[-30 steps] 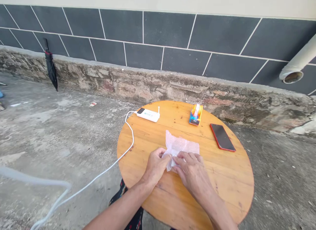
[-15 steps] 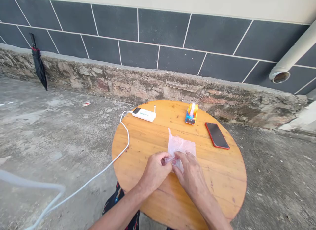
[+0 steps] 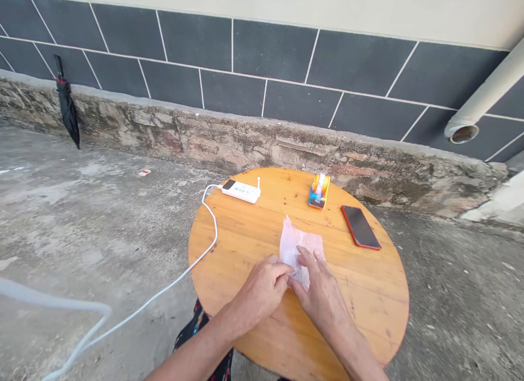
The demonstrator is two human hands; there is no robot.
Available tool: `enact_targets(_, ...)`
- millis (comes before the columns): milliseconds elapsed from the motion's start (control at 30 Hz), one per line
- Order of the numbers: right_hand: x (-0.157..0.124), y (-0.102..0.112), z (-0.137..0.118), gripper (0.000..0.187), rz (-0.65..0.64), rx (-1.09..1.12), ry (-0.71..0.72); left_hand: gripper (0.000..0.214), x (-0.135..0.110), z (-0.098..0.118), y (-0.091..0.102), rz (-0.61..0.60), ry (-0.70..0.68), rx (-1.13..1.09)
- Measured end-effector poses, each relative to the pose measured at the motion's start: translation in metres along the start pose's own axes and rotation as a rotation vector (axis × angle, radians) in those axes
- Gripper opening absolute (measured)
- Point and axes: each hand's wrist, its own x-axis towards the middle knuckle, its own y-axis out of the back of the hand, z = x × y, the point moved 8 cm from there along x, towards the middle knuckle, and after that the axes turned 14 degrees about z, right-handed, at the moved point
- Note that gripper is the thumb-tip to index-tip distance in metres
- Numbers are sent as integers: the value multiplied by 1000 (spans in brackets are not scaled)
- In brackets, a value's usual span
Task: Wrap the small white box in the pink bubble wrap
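A thin, crinkled, pinkish-white sheet (image 3: 291,244) lies on the round wooden table in front of me; I cannot tell whether it is plastic or paper. At its near left edge, my left hand (image 3: 267,281) pinches the sheet between thumb and fingers. My right hand (image 3: 321,285) rests over the sheet's near right part, its fingers apart and its thumb close to the left fingertips. The near edge of the sheet is partly hidden by both hands.
The wooden table (image 3: 229,239) carries a white device (image 3: 241,191) with a cable (image 3: 180,280), a yellow and blue tape dispenser (image 3: 319,191), and a red-edged phone (image 3: 361,227). Behind stand a stone-based wall, a black umbrella (image 3: 67,105) and a pipe (image 3: 466,124).
My right fingers have lifted and spread, where they were pinching near the left hand. The sheet's far left corner, a narrow curled strip before, is now wider and flatter.
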Motion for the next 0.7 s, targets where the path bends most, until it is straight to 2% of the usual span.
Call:
enact_targets(133,2,-1,0,59,-66,-26,3,27,1,10,-4,-49,-126,188)
enact_targets(233,3,0,1,62,-93,-34,10,23,4,22,-8,-105,-271,336)
enact_targets(333,3,1,1,64,-101,-46,19,22,4,30,-12,-159,-383,362)
enact_targets(533,3,-2,-2,66,-122,-27,13,24,2,32,-16,-215,-462,319)
enact_targets(633,3,2,4,66,-163,98,-12,23,3,32,-16,-223,-471,316)
enact_targets(700,1,13,16,61,-162,208,-50,21,3,32,-16,-221,-472,331)
